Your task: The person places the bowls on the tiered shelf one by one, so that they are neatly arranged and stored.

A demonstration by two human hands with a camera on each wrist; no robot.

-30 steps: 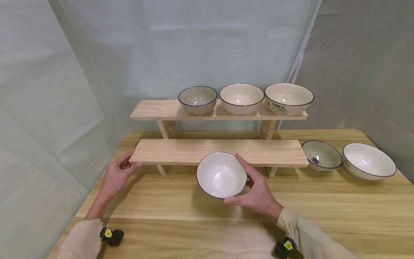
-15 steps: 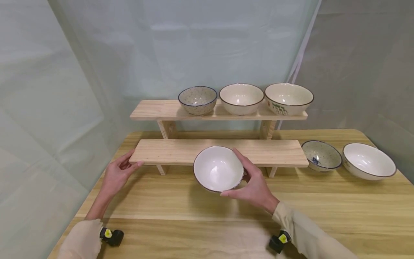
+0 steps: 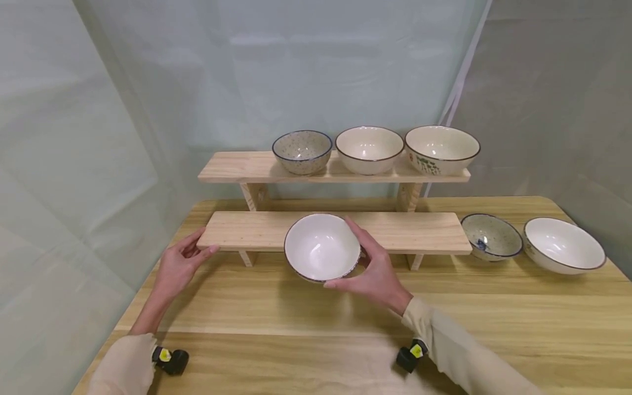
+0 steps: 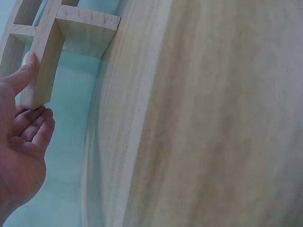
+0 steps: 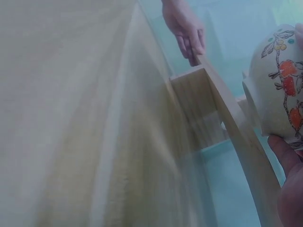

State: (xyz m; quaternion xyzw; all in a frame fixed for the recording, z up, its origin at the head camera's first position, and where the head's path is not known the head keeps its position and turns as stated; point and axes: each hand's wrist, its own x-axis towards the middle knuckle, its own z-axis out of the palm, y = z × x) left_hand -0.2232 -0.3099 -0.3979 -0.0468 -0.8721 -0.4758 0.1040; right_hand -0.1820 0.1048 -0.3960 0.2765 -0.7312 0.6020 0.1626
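My right hand grips a white bowl by its right side, thumb at the near rim and fingers along the far side. The bowl is tilted with its inside toward me and overlaps the front edge of the lower shelf board. Orange fruit and dark branches are painted on its outside, as the right wrist view shows on the bowl. At the board's left end, my left hand pinches the wood. Its thumb lies along the front edge, with the other fingers at the end, seen in the left wrist view.
On the upper board stand a speckled bowl, a cream bowl and a bowl with green painting. Right of the rack, another speckled bowl and a wide white bowl sit on the wooden table.
My right hand has carried the white bowl left and farther away, so it now overlaps more of the lower board. The left hand keeps its place on the board.
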